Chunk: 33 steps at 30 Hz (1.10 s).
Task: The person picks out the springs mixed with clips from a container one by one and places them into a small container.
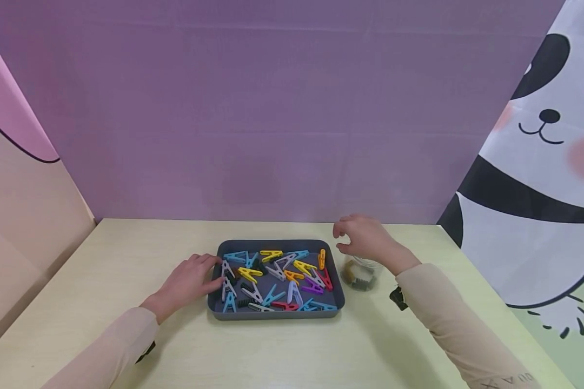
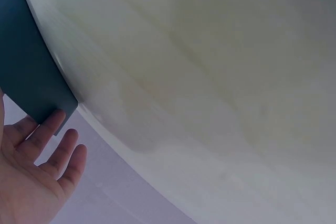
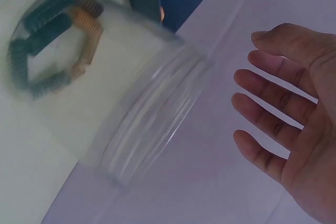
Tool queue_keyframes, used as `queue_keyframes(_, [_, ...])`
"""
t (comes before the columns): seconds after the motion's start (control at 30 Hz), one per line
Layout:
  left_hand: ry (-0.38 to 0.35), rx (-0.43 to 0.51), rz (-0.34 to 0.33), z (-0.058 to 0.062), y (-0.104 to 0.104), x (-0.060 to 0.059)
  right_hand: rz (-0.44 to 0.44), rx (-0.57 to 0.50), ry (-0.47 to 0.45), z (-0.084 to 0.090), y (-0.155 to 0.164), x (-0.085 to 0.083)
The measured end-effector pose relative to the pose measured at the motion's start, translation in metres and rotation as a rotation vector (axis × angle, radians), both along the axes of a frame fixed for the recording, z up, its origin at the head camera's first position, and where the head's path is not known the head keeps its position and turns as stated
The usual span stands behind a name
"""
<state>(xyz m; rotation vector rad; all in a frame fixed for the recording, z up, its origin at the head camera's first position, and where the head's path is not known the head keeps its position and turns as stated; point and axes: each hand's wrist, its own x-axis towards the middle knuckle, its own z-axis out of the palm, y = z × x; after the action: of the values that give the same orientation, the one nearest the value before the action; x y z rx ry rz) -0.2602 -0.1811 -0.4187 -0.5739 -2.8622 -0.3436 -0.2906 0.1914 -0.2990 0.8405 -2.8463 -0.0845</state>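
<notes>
My left hand rests flat against the grey tray of bright clothespins, mid-frame; my right hand hovers, fingers relaxed, above the clear jar.

I am looking at a pale yellow-green surface, with a purple backdrop hanging behind and a panda-print cloth at right.
</notes>
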Motion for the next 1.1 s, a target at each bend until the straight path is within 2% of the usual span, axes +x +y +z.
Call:
queue_keyframes(0.17, [0.023,-0.002,-0.01,0.001,0.0,0.001,0.042,0.037,-0.013,-0.005,-0.017,-0.001])
queue_keyframes(0.7, [0.008,-0.006,0.002,0.003,0.001,0.002,0.167,0.056,-0.035,-0.031,-0.067,-0.008])
queue_keyframes(1.1, [-0.005,-0.004,0.005,0.004,0.002,0.002,0.256,0.088,-0.048,-0.041,-0.094,-0.011])
